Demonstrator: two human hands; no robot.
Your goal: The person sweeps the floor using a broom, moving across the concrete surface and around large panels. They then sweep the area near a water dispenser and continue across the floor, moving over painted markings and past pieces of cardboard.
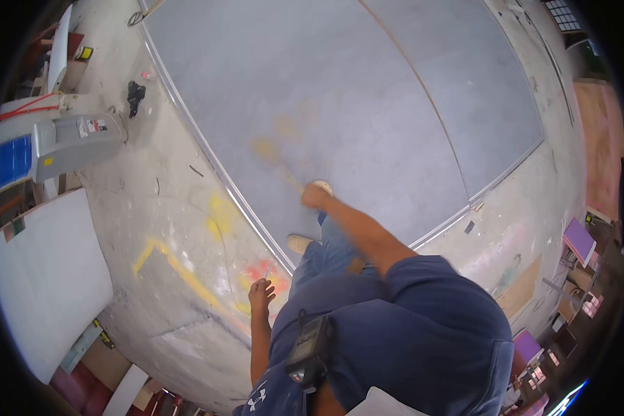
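Head view, steep fisheye looking down the body: right hand (315, 197) swung forward, loosely closed, nothing visibly held, though blur leaves that unsure; left hand (260, 291) hanging by the hip, fingers half curled, empty. Nearest things: grey floor panel (340, 90) underfoot, its metal edge strip (208, 156) just ahead of the left shoe (299, 243). Trip risk at that strip mid-stride; also black glove (136, 97) and loose bits lying on the concrete floor (159, 229). Right shoe (322, 186) mostly hidden behind the right hand; waist-clipped device (309, 350) unreadable; frame edges badly warped.
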